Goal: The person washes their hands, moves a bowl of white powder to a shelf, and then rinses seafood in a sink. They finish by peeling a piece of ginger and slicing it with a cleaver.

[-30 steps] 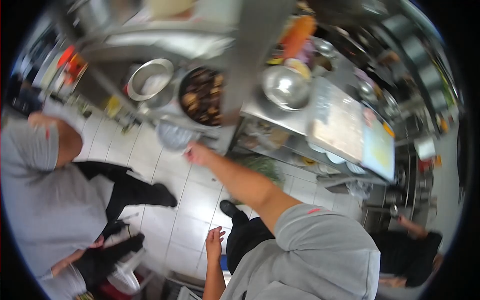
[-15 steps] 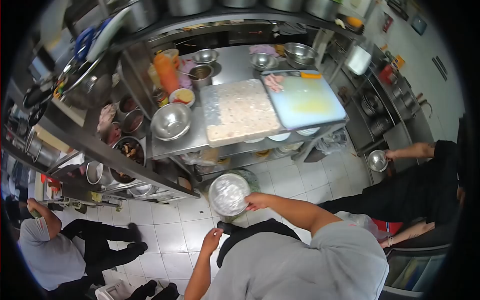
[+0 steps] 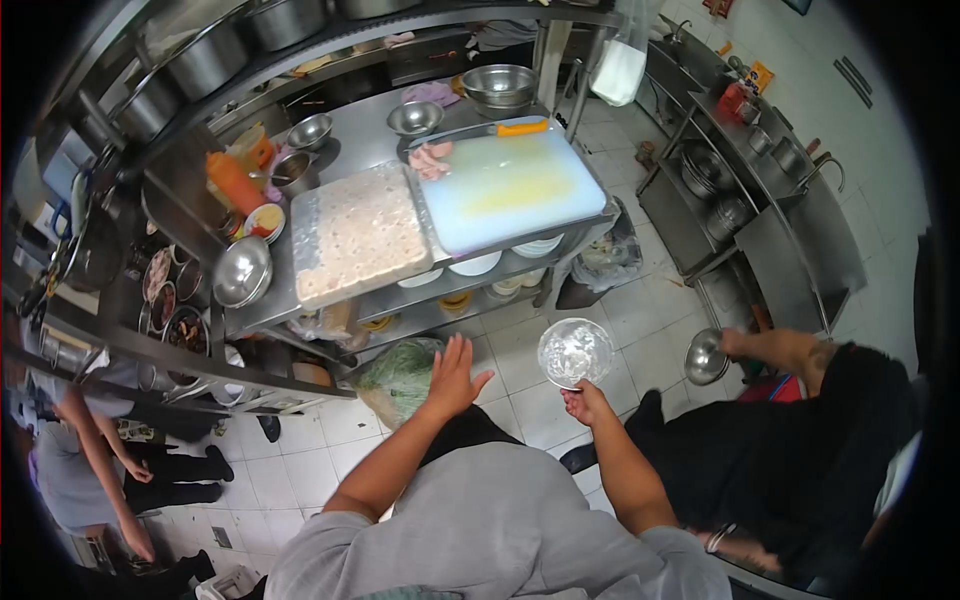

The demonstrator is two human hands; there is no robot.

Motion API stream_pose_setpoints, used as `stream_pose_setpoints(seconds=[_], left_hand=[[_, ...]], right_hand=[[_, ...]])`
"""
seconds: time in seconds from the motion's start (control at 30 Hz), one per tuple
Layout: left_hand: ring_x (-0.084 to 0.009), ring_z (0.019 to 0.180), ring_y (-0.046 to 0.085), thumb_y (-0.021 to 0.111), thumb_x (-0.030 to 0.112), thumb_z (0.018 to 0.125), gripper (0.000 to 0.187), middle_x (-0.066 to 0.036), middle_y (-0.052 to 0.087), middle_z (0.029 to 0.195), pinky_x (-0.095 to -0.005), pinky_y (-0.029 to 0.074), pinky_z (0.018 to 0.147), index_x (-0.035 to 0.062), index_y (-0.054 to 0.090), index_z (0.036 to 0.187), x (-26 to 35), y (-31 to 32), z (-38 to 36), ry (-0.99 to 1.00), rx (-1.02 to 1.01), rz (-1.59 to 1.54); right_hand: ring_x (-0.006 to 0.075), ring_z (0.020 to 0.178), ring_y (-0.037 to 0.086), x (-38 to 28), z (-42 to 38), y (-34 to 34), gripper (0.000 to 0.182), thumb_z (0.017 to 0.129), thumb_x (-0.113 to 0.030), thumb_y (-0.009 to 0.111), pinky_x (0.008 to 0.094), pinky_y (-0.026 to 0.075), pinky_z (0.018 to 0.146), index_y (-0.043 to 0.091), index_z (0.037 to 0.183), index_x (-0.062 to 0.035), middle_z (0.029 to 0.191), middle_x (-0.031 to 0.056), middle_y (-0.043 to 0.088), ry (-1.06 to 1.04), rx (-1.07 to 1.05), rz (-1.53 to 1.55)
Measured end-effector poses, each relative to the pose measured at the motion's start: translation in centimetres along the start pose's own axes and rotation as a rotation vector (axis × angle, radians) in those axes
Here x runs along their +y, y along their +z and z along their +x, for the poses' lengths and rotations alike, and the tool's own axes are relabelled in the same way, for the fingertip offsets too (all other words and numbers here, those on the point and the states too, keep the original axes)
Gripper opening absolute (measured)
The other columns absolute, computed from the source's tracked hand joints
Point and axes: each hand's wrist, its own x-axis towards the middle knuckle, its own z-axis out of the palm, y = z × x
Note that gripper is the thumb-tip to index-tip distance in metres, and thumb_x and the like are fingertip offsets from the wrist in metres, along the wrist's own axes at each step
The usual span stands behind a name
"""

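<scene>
My right hand (image 3: 588,403) grips the rim of a round metal bowl (image 3: 548,360) and holds it out over the tiled floor. White residue is smeared across the bowl's inside. My left hand (image 3: 456,378) is raised with fingers spread and nothing in it, above a plastic bag of green leaves (image 3: 398,378) on the floor. Ahead, a steel worktable (image 3: 365,140) carries a flat plastic-wrapped pale slab (image 3: 355,235). Beside it is a white cutting board (image 3: 510,190) with pieces of raw meat (image 3: 430,162) and an orange-handled knife (image 3: 515,128).
A person in black (image 3: 790,440) stands close on my right, holding a metal bowl (image 3: 706,357). Other people (image 3: 75,460) are at the left. A lined trash bin (image 3: 600,255) stands by the table. Overhead shelf (image 3: 330,38) holds pots.
The view has turned to the right. My right hand has carried the bowl rightward, away from over the bag. My left hand has lifted forward and its fingers have spread.
</scene>
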Motion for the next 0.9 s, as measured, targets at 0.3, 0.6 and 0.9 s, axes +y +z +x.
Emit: stream_pose_setpoints(seconds=[0.3,0.6,0.9], left_hand=[[-0.0319,0.137,0.011,0.035,0.059,0.086,0.084,-0.023,0.015,0.145,-0.0487,0.008,0.109,-0.0078,0.023,0.136,0.1,-1.2,30.4,0.018,0.218,0.393],[-0.0289,0.138,0.000,0.029,0.068,0.083,0.094,-0.019,0.007,0.148,-0.0458,0.001,0.110,-0.0051,0.013,0.140,5.0,2.2,45.8,0.115,-0.049,0.349],[-0.0304,0.138,0.006,0.042,0.046,0.090,0.077,-0.021,0.008,0.147,-0.0443,0.010,0.110,-0.0025,0.011,0.140,18.9,6.9,48.6,0.331,-0.088,-0.386]], right_hand=[[0.0131,0.059,0.054,-10.7,2.8,-5.7,0.023,0.078,-0.019,0.048,0.0273,0.043,0.053,0.054,0.091,-0.0019,0.075,0.0069,0.060,-0.166,0.090,0.236],[0.0131,0.061,0.054,-17.9,0.6,-7.8,0.018,0.078,-0.018,0.048,0.0265,0.042,0.054,0.053,0.090,-0.0057,0.074,0.0046,0.059,-0.235,0.240,0.400],[0.0124,0.060,0.053,-26.4,2.6,-14.9,0.019,0.076,-0.018,0.051,0.0249,0.041,0.054,0.055,0.089,-0.0053,0.074,0.0031,0.059,-0.293,0.232,0.408]])
